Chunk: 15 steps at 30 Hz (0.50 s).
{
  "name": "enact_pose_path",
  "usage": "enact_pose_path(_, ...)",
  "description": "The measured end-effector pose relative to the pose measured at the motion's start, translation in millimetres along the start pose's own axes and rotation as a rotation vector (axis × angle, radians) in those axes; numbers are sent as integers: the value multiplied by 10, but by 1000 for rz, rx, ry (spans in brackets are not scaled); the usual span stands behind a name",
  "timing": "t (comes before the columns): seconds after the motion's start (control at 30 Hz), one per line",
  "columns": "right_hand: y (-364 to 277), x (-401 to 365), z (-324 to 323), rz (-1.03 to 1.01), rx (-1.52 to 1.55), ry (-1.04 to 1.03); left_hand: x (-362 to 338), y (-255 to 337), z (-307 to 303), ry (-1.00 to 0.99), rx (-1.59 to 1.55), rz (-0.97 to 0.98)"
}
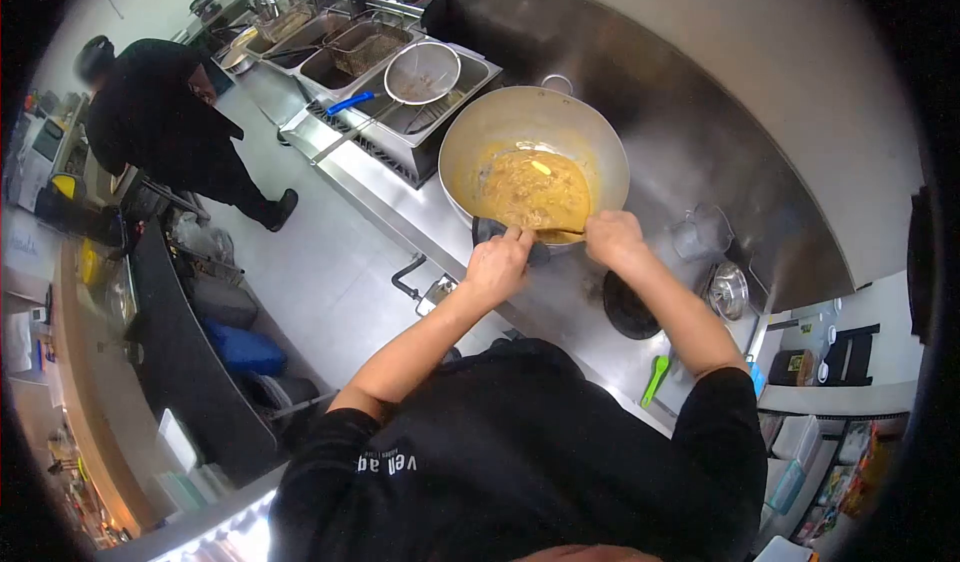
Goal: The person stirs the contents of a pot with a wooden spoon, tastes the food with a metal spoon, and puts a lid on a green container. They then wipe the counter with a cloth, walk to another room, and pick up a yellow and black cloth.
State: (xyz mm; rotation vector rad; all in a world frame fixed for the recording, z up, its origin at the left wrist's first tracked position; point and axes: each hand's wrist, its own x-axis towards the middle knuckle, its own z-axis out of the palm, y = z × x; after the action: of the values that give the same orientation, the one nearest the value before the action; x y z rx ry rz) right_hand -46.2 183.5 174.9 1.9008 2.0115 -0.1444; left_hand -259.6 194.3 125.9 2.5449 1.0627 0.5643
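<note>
The left hand [497, 265] grips the wok [520, 122] through a cloth [484, 228]; the right hand [612, 239] holds a utensil [563, 232] in sauce [530, 192].

Wok [535, 127] blocks centre; left hand [497, 262] and right hand [612, 239] w/ spatula [560, 230] crowd its near rim. Fryer [400, 97] & skimmer [422, 72] tight on left. Free steel btwn wok & jug [700, 230]; spare burner [628, 307] uncovered on right.
</note>
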Motion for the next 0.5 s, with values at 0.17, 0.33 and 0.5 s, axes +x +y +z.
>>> enact_pose_path(0.17,37,613,480,146,33,219,-10,-69,26,-16,-11,-7)
enact_pose_path(0.33,195,1018,449,124,34,319,-77,-101,40,44,-55,51)
enact_pose_path(0.5,-129,-85,-545,56,-48,56,-169,-76,-8,39,-93,-15)
